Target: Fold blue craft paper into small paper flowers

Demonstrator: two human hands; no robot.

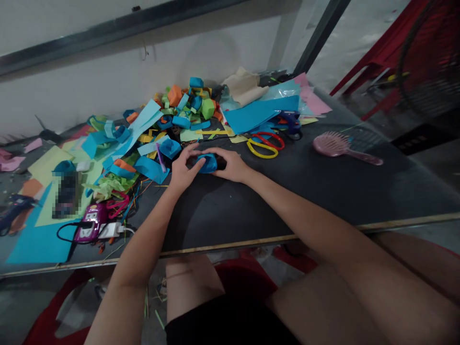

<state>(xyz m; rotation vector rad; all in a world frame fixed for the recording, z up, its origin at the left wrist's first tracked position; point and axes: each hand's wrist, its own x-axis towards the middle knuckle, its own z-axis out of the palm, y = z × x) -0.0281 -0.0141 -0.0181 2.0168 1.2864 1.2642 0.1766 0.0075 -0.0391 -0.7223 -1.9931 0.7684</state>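
Between both hands, just above the dark table (287,196), is a small blue folded paper piece (208,164). My left hand (185,167) grips its left side, the thumb pressed on the near face. From the right, my right hand (230,164) curls its fingers around the other side. The palms and fingers hide part of the paper's shape. Just left of my left hand lie a purple pen-like stick (160,158) and another blue folded paper piece (170,148). Scissors with red and yellow handles (264,149) rest beyond my right hand.
A heap of colourful folded paper pieces (187,105) lies against the wall. Blue paper sheets (260,114) and a pink hairbrush (332,144) are to the right. On the left are a purple device with a cable (91,221), pink-handled scissors (118,205) and a glue gun (16,208).
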